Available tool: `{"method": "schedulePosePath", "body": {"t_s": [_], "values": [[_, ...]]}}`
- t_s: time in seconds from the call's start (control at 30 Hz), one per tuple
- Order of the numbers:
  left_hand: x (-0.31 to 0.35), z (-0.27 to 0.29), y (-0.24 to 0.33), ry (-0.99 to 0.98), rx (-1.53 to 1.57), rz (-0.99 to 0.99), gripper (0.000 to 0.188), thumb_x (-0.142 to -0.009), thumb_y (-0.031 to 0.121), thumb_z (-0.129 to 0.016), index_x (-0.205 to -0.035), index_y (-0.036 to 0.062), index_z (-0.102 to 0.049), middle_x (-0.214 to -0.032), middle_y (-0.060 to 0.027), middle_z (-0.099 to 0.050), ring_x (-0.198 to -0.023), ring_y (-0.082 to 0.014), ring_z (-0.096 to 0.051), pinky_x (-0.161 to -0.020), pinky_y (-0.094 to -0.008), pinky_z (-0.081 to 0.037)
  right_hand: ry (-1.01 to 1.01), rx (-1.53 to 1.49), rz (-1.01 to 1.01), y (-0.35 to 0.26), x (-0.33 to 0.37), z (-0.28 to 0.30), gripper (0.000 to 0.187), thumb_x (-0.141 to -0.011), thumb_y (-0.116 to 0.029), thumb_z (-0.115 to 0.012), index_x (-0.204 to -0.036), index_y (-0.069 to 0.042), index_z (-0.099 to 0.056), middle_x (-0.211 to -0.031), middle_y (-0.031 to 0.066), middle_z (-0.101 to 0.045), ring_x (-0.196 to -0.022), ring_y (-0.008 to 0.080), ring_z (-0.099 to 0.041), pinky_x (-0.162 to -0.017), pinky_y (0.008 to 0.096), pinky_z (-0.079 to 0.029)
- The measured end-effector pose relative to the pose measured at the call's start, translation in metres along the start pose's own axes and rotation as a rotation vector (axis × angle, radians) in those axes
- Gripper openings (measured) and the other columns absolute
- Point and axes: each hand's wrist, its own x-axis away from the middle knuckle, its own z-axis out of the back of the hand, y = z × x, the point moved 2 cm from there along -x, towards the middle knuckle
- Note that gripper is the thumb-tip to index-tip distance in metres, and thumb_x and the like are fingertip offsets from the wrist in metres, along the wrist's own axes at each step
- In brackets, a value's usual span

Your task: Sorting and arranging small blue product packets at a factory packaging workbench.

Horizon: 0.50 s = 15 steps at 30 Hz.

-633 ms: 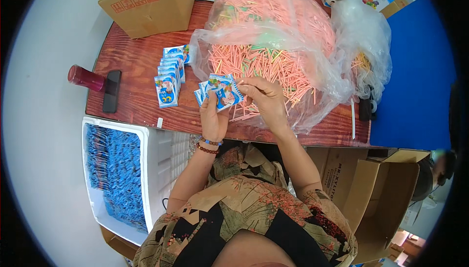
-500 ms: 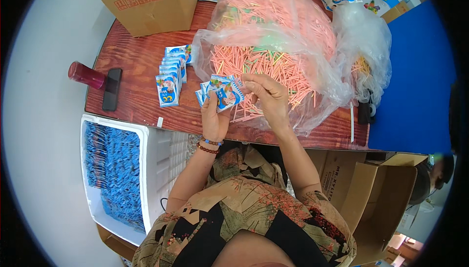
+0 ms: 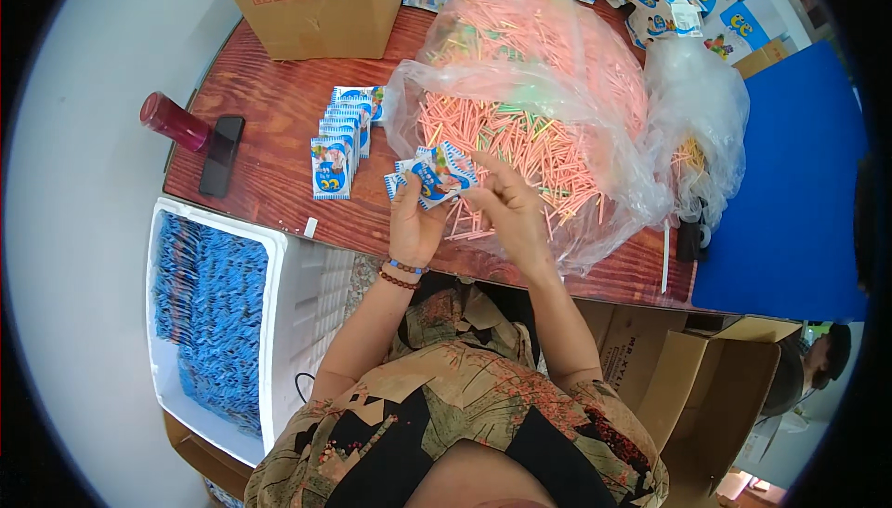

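Observation:
My left hand (image 3: 417, 231) is closed around a few small blue-and-white packets (image 3: 439, 176), fanned over one another above the table's near edge. Beside their right edge is my right hand (image 3: 517, 227), its index finger and thumb apart; whether the thumb touches the top packet I cannot tell. Just behind the hands, thin pink sticks (image 3: 548, 169), with some green and yellow ones, spill inside a large clear plastic bag (image 3: 404, 90). Left of my left hand, an overlapping row of similar packets (image 3: 332, 169) lies on the red-brown wooden table (image 3: 269, 127).
A cardboard box (image 3: 321, 6) stands at the far left. Nearby are a dark red bottle (image 3: 175, 121) and a black phone (image 3: 222, 157). A white foam box (image 3: 275, 290) full of blue packets sits below the left edge. Rightward are another clear bag (image 3: 697, 90) and a blue board (image 3: 790, 192).
The fingers of my right hand have spread from a pinch at the top packet's corner. The whole view has shifted slightly. My left hand keeps its hold on the packets.

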Motion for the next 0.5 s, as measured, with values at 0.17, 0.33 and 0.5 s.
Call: {"method": "schedulePosePath", "body": {"t_s": [0.17, 0.33, 0.5], "values": [[0.0, 0.008, -0.003, -0.049, 0.057, 0.012, 0.038, -0.102, 0.035, -0.044, -0.124, 0.0043, -0.05, -0.119, -0.0057, -0.06, -0.109, -0.0172, -0.057, -0.097, -0.0368, -0.045, 0.044, 0.228, 0.129, -0.002, -0.011, -0.009, 0.017, -0.089, -0.007, -0.065, -0.105, -0.002, -0.069, -0.07, 0.0025, -0.061, -0.059, 0.0067, -0.053, -0.051, 0.0229, -0.041], [0.007, 0.011, 0.025, 0.123, -0.354, -0.384, 0.033, -0.102, 0.021, -0.049, -0.128, 0.0021, -0.053, -0.125, -0.0081, -0.059, -0.116, -0.017, -0.055, -0.1, -0.0352, -0.043, 0.07, 0.445, 0.28, -0.003, -0.017, -0.006, 0.012, -0.087, -0.008, -0.065, -0.096, -0.002, -0.07, -0.075, 0.011, -0.066, -0.063, 0.0196, -0.063, -0.056, 0.0309, -0.048], [0.007, 0.017, 0.039, 0.205, -0.461, -0.434, 0.034, -0.099, 0.009, -0.051, -0.132, 0.0008, -0.049, -0.133, -0.0103, -0.054, -0.122, -0.0183, -0.051, -0.105, -0.0357, -0.038, 0.066, 0.759, 0.529, 0.019, -0.021, -0.008, 0.012, -0.085, -0.009, -0.066, -0.095, -0.006, -0.07, -0.078, 0.0113, -0.068, -0.066, 0.0282, -0.065, -0.055, 0.0361, -0.052]]}}
